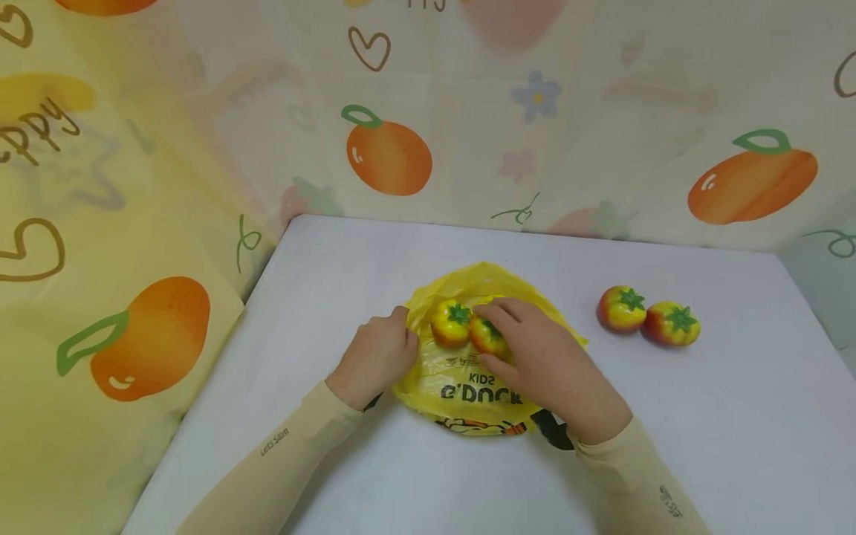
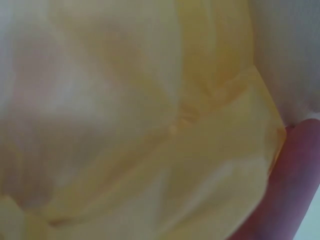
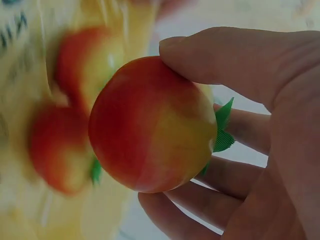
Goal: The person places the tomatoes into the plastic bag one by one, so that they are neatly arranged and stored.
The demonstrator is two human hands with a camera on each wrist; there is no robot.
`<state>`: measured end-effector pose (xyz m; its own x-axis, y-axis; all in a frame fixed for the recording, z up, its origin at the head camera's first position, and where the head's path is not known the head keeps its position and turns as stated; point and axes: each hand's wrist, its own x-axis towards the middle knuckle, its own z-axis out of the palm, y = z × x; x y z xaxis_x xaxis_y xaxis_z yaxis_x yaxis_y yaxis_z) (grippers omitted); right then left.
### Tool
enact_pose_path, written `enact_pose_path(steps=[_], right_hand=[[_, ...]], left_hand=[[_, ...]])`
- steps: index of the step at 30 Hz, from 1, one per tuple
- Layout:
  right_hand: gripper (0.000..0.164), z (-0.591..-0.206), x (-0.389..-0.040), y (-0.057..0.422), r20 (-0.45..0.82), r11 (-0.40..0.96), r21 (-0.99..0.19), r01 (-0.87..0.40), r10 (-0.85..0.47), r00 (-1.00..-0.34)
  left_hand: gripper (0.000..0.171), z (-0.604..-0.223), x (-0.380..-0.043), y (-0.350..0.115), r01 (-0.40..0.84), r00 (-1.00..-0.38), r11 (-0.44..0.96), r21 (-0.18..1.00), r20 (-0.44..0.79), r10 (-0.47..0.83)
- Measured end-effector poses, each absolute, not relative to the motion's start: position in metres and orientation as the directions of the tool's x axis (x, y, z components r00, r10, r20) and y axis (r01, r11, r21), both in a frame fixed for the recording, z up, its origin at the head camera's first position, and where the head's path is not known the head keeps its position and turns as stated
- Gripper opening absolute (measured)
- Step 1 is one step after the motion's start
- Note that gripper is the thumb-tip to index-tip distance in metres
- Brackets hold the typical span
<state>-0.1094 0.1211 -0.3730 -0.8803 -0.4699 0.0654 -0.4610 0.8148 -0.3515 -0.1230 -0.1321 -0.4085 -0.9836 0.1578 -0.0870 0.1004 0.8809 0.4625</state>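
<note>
My left hand (image 1: 380, 349) grips the left rim of a yellow plastic bag (image 1: 417, 386) spread on the table. In the left wrist view the bag (image 2: 210, 165) fills most of the picture, with a blurred finger (image 2: 295, 180) at its edge. Over the bag, my right hand (image 1: 535, 360) holds a red-and-yellow tomato (image 3: 150, 125) with green leaves, between thumb and fingers. Behind it in the right wrist view, two more tomatoes, an upper one (image 3: 82, 65) and a lower one (image 3: 60, 150), lie blurred against the bag. The head view shows one tomato (image 1: 449, 325) left of the right hand.
Two more tomatoes, a left one (image 1: 620, 309) and a right one (image 1: 672, 324), sit side by side on the white table (image 1: 735, 416) to the right. A fruit-printed curtain (image 1: 461, 148) stands behind the table and along its left side.
</note>
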Motion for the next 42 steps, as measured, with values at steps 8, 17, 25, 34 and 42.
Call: enact_pose_path(steps=[8, 17, 25, 34, 42], right_hand=[[0.059, -0.396, -0.100, 0.086, 0.159, 0.710, -0.327, -0.623, -0.609, -0.777], [0.058, -0.412, -0.097, 0.071, 0.164, 0.669, -0.300, -0.680, -0.666, -0.728], [0.054, -0.421, -0.092, 0.064, 0.144, 0.652, -0.285, -0.702, -0.695, -0.704], [0.049, -0.423, -0.094, 0.063, 0.140, 0.655, -0.274, -0.704, -0.697, -0.703], [0.047, -0.425, -0.093, 0.062, 0.171, 0.645, -0.264, -0.717, -0.700, -0.693]], left_hand=[[0.021, -0.406, -0.124, -0.132, 0.089, -0.984, 0.893, 0.442, -0.099, 0.147], [0.019, -0.404, -0.125, -0.132, 0.086, -0.982, 0.887, 0.455, -0.113, 0.153], [0.017, -0.406, -0.124, -0.133, 0.082, -0.980, 0.883, 0.462, -0.124, 0.156], [0.016, -0.405, -0.125, -0.132, 0.074, -0.980, 0.879, 0.472, -0.128, 0.151], [0.016, -0.407, -0.124, -0.132, 0.074, -0.981, 0.881, 0.468, -0.124, 0.148]])
